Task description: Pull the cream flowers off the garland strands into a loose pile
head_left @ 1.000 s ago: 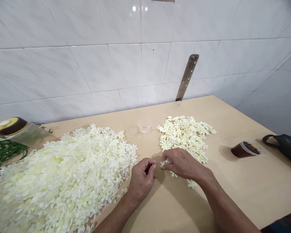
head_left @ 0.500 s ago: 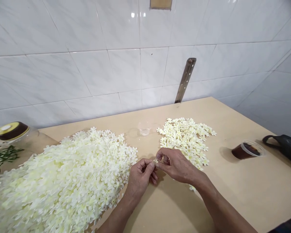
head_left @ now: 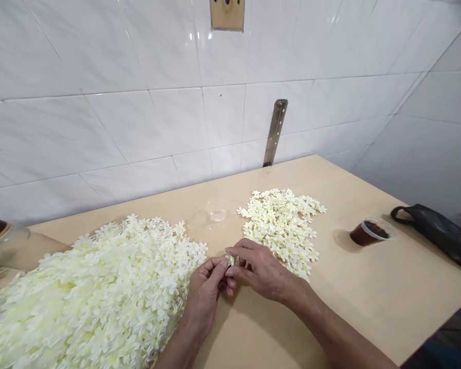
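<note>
Head view shows left hand (head_left: 204, 289) and right hand (head_left: 260, 269) pinching one flower (head_left: 231, 260), apparently mid-work, between a big heap (head_left: 111, 292) and smaller pile (head_left: 280, 220) of blossoms; which is finished, I cannot tell.

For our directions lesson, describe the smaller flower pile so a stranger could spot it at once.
On the tan table, look beyond the right hand. The smaller flower pile lies left of the cup of dark liquid; unlike the big flower mound on the left, it is low and thinly spread.
</note>
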### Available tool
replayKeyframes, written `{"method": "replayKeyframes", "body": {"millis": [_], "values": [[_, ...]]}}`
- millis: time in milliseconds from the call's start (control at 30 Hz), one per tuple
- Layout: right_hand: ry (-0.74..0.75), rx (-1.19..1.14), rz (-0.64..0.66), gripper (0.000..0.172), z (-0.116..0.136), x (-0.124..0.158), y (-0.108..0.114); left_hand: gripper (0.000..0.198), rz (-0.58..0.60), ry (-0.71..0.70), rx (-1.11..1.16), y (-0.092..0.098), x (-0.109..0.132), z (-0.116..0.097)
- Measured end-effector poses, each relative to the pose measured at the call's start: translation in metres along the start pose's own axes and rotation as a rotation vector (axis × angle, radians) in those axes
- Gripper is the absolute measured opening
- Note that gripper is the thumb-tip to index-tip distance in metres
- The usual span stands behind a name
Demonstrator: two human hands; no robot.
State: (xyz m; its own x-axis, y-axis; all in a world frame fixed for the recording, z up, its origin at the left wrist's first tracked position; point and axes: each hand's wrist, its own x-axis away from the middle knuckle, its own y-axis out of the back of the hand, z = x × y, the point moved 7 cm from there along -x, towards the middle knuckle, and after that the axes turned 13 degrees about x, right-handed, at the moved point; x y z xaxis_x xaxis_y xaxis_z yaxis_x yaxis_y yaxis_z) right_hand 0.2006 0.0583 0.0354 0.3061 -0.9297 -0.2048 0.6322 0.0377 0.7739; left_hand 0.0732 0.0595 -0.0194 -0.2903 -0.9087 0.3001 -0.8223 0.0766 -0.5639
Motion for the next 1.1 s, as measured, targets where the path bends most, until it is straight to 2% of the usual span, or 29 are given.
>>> {"method": "replayKeyframes", "body": {"millis": [200,367,567,667,833,967,1100], "values": [[0.010,0.128,0.028,0.034,0.005,0.001,0.001,0.028,0.004,-0.003,-0.012,0.000,0.000,0.001],[0.045,0.236,0.043,0.029,0.008,-0.001,-0.005,0.031,0.015,-0.019,-0.034,0.001,0.000,0.003],[0.043,0.331,0.075,0.022,0.004,-0.001,-0.017,0.038,-0.007,-0.109,-0.195,-0.001,0.000,0.001],[0.073,0.365,0.097,0.020,0.007,0.000,-0.023,0.040,-0.022,-0.123,-0.203,0.000,-0.002,0.002],[0.064,0.382,0.106,0.017,0.006,0.002,-0.032,0.041,-0.035,-0.099,-0.153,0.002,-0.004,0.006],[0.054,0.364,0.094,0.023,0.003,0.002,-0.038,0.040,-0.041,-0.109,-0.141,0.003,-0.004,0.006],[-0.010,0.288,0.058,0.030,0.000,0.000,-0.034,0.040,-0.027,-0.118,-0.121,0.003,-0.003,0.007]]}}
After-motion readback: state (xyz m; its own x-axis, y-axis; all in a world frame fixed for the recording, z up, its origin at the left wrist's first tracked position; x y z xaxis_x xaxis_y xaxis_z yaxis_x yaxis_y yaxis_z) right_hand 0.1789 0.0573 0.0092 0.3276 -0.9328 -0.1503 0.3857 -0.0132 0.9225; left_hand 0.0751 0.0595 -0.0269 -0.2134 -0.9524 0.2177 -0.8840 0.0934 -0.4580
